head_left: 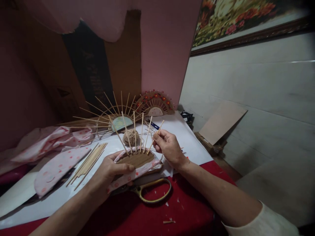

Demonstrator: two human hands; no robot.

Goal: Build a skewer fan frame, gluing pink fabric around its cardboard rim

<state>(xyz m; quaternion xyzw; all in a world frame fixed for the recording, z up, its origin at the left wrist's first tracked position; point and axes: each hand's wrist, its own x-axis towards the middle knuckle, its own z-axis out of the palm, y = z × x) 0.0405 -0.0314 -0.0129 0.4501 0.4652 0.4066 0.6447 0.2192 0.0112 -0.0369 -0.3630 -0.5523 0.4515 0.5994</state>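
Note:
A half-round cardboard piece point(137, 160), edged with pink-spotted fabric, is held in my left hand point(110, 168), its thumb lying across the front. Several thin wooden sticks point(134, 131) stand up in a fan from its curved edge. My right hand point(167, 146) pinches the rightmost stick point(161, 125) between thumb and fingers; that stick's lower end meets the cardboard's edge. Behind the piece sits a ball of twine point(131, 137). Scissors point(155, 191) with yellowish handles lie just below it, their blades mostly hidden.
Loose sticks point(88, 164) and spotted fabric pieces point(60, 167) lie at the left. Farther back are a stick fan with a green centre point(121, 123) and a fan with red decorations point(155, 111). A blue tool point(154, 125) lies behind my right hand. Scraps dot the red cloth point(189, 206).

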